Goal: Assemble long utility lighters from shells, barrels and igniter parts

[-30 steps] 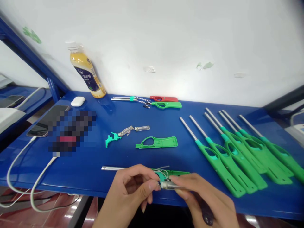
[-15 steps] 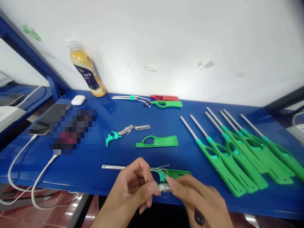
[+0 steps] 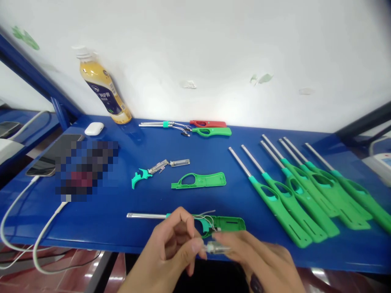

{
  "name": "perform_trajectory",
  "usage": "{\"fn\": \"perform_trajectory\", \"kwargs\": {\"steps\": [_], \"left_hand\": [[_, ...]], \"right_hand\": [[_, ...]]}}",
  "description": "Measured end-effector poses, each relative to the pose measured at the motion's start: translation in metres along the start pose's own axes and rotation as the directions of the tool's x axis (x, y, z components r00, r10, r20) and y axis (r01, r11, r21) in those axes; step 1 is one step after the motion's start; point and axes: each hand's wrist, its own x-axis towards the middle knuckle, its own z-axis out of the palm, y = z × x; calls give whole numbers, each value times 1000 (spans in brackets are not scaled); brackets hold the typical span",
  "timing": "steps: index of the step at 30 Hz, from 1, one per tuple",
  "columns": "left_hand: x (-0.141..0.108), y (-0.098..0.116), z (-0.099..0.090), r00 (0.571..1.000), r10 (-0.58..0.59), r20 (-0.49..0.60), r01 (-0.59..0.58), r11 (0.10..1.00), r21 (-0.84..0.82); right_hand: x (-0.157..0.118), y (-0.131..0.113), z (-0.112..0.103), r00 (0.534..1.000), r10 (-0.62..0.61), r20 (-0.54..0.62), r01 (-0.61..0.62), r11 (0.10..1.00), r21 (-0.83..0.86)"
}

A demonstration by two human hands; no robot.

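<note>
1 left hand point(image 3: 168, 252), mine: thumb and index finger pinched on the left end of a clear cylinder point(image 3: 218, 247), the other fingers curled in.

1 right hand point(image 3: 259, 254), mine: fingers stretched over the cylinder's right end, blurred; I cannot tell whether their tips grip it. 1 dark handle point(image 3: 255, 283) held in this hand, its rounded end showing below.

1 clear cylinder: between my hands, above the near edge of the blue table point(image 3: 106, 211), lying roughly level.

1 open green casing point(image 3: 232, 223): on the table just beyond my fingers, with 1 teal trigger point(image 3: 204, 225), loose white wires point(image 3: 210, 218) and 1 metal tube point(image 3: 145, 215) reaching left, partly hidden by my left hand.

1 green shell point(image 3: 210, 180): farther in, its hollow side up.

1 teal piece point(image 3: 141, 176), left of the shell, in line with 2 clear parts point(image 3: 159, 166).

2 thin tubes point(image 3: 154, 124), wired, near the wall; beside them 1 red casing point(image 3: 209, 123) and 1 green handle point(image 3: 214, 131).

7 green lighters point(image 3: 281, 213): at right, side by side, some overlapping, metal tubes pointing away from me.

At left: 1 bottle point(image 3: 104, 91) of yellow drink, upright; 1 white case point(image 3: 94, 129); 1 phone point(image 3: 45, 158), with a white cable point(image 3: 23, 187) at its near end.
</note>
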Motion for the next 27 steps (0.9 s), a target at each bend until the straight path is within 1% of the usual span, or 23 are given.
{"fn": "perform_trajectory", "kwargs": {"steps": [1, 2, 3, 4, 5, 6, 7, 9, 12, 16, 18, 19, 22, 25, 27], "left_hand": [[1, -4, 0, 991, 116, -70, -103, 982, 161], [2, -7, -1, 957, 262, -127, -206, 917, 342], [4, -10, -2, 900, 409, -149, -284, 811, 512], [7, -12, -3, 841, 525, -134, -331, 694, 640], [10, -15, -4, 798, 595, -96, -358, 596, 719], [13, -17, -6, 775, 630, -54, -376, 528, 762], [16, -20, -7, 769, 639, -21, -385, 489, 783], [21, -25, -8, 777, 629, 17, -388, 457, 800], [25, -32, -9, 771, 636, 30, -380, 421, 823], [25, -37, -9, 767, 642, 23, -381, 426, 821], [25, -39, -9, 764, 645, 14, -388, 442, 809], [25, -39, -9, 762, 648, 6, -389, 450, 804], [25, -40, -7, 754, 656, -19, -385, 465, 797], [25, -40, -6, 745, 666, -25, -390, 466, 794], [25, -40, -7, 747, 665, -18, -391, 461, 796]], "right_hand": [[0, 3, -1, 999, 32, -10, -32, 999, 29], [1, 7, -2, 997, 73, -31, -72, 996, 49], [2, 9, -2, 992, 116, -56, -113, 992, 57], [4, 12, -3, 986, 149, -81, -145, 988, 51], [7, 14, -4, 980, 178, -90, -175, 984, 38], [11, 14, -4, 974, 207, -93, -206, 978, 24], [14, 15, -5, 968, 236, -85, -235, 972, 16], [22, 14, -4, 962, 268, -55, -268, 963, 13], [31, 13, 0, 957, 289, -6, -289, 957, 3], [36, 21, 7, 939, 316, 137, -316, 948, -27], [38, 28, 9, 936, 289, 203, -290, 957, -24], [38, 31, 10, 938, 270, 217, -271, 962, -28], [39, 36, 12, 950, 226, 216, -214, 974, -74], [39, 37, 13, 955, 213, 204, -196, 975, -101], [39, 35, 13, 963, 205, 177, -190, 977, -97]]}}
